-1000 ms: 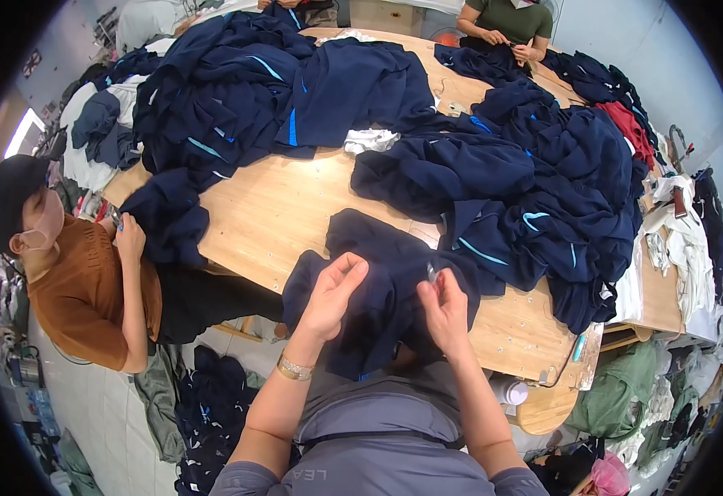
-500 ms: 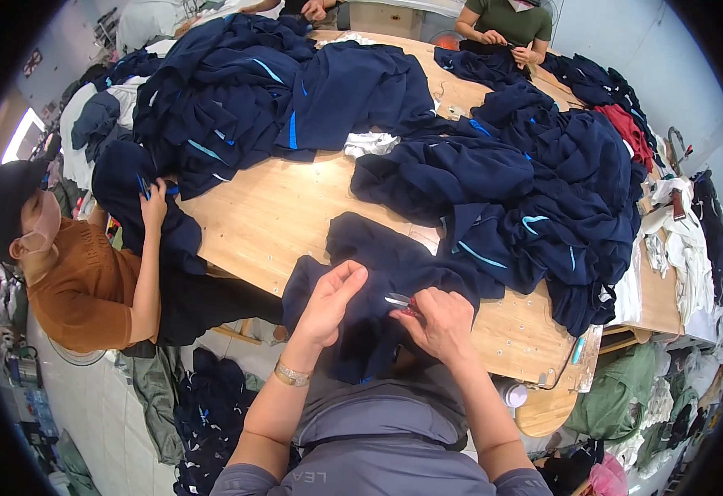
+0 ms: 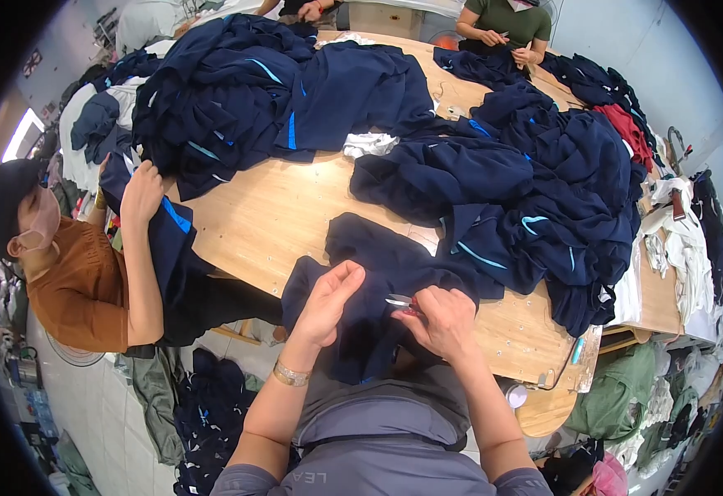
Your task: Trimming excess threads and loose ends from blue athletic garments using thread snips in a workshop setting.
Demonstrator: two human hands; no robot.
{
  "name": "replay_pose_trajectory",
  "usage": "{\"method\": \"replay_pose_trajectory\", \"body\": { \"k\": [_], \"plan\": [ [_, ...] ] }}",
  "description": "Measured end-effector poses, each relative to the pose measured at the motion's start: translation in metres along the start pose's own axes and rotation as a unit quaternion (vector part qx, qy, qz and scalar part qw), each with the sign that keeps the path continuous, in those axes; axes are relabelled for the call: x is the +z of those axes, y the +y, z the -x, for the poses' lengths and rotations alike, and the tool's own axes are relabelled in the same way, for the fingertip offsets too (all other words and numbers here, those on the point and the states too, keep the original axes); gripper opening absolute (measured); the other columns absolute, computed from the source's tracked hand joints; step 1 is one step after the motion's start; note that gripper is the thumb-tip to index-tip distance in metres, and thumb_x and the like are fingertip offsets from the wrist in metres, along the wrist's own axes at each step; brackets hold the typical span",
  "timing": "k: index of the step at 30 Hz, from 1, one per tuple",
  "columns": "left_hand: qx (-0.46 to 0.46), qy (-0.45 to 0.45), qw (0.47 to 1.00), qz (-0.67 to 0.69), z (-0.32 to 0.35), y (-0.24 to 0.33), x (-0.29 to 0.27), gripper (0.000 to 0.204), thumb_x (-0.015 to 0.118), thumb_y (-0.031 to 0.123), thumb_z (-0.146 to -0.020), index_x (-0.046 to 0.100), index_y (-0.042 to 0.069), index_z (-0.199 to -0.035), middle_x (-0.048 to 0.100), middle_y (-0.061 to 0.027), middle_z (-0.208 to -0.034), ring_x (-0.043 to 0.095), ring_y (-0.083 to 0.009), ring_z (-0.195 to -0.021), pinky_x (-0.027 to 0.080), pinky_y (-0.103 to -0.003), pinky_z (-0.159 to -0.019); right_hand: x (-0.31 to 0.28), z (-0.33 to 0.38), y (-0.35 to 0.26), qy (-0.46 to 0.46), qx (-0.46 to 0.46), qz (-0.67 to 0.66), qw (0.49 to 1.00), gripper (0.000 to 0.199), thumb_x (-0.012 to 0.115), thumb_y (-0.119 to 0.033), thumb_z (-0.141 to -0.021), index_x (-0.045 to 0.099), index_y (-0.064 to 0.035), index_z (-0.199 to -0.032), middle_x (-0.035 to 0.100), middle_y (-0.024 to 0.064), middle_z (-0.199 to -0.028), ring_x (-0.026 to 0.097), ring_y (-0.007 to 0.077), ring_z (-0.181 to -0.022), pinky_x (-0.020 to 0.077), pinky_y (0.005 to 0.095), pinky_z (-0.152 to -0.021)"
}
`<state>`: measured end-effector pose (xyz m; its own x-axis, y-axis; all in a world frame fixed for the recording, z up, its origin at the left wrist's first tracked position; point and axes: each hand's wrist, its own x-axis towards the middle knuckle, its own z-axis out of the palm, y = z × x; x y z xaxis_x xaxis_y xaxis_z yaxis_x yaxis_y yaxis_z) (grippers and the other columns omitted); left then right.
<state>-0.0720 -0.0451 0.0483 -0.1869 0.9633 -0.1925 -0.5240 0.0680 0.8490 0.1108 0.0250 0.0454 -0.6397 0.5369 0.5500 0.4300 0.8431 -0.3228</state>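
Observation:
A dark navy garment [image 3: 367,240] lies bunched at the table's near edge and hangs down towards my lap. Above it, my left hand [image 3: 326,306] is closed in a pinch, thumb against fingers; whatever it pinches, if anything, is too small to make out. My right hand [image 3: 444,324] is wrapped round a pair of thread snips [image 3: 398,300] with red handles, their metal blades pointing left at my left hand. A small gap separates the blades from the left fingertips. The right palm hides most of the handles.
Heaps of navy garments [image 3: 213,99] with light blue trim cover the wooden table [image 3: 254,223], far left and right [image 3: 568,182]. A co-worker in a brown shirt [image 3: 89,289] sits at left; others work across the table. A round white-lidded container [image 3: 516,397] stands beside my right forearm.
My hands and the snips have barely moved. The co-worker at left has raised a navy garment, bringing a bright blue strip into sight. Hands across the table have shifted slightly.

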Motion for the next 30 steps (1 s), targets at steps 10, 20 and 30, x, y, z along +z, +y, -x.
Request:
{"method": "replay_pose_trajectory", "body": {
  "k": [10,20,30],
  "plan": [
    [0.003,-0.035,0.999,-0.027,0.0012,0.0031,-0.0001,0.010,0.054,0.016,-0.090,0.054,0.008,-0.084,0.048,0.0083,-0.076,0.040,0.0011,-0.072,0.032,-0.016,-0.067,-0.0012,-0.0041,0.0018,-0.002,-0.014,0.004,1.000,0.037,0.068,-0.041,-0.072,0.048,-0.0113,-0.064,0.044,0.0015,-0.055,0.045,0.0173,-0.048,0.0309,0.0287,-0.047],
    [0.005,-0.006,1.000,0.001,0.0017,0.0008,0.0001,0.010,0.055,0.015,-0.089,0.058,0.006,-0.086,0.052,0.0071,-0.080,0.043,0.0000,-0.075,0.034,-0.015,-0.070,-0.0007,-0.0015,0.0024,0.007,-0.015,-0.007,1.000,0.036,0.068,-0.040,-0.072,0.049,-0.0112,-0.063,0.044,0.0013,-0.053,0.045,0.0167,-0.047,0.0305,0.0281,-0.047],
    [0.034,0.010,0.999,-0.036,0.0037,0.0048,0.0073,0.010,0.056,0.014,-0.088,0.054,0.006,-0.084,0.052,0.0071,-0.074,0.044,0.0015,-0.067,0.037,-0.014,-0.062,-0.0038,-0.0083,-0.0012,-0.005,-0.031,0.011,0.999,0.033,0.069,-0.039,-0.071,0.051,-0.0121,-0.064,0.043,0.0002,-0.055,0.046,0.0148,-0.048,0.0290,0.0281,-0.048]
  ]
}}
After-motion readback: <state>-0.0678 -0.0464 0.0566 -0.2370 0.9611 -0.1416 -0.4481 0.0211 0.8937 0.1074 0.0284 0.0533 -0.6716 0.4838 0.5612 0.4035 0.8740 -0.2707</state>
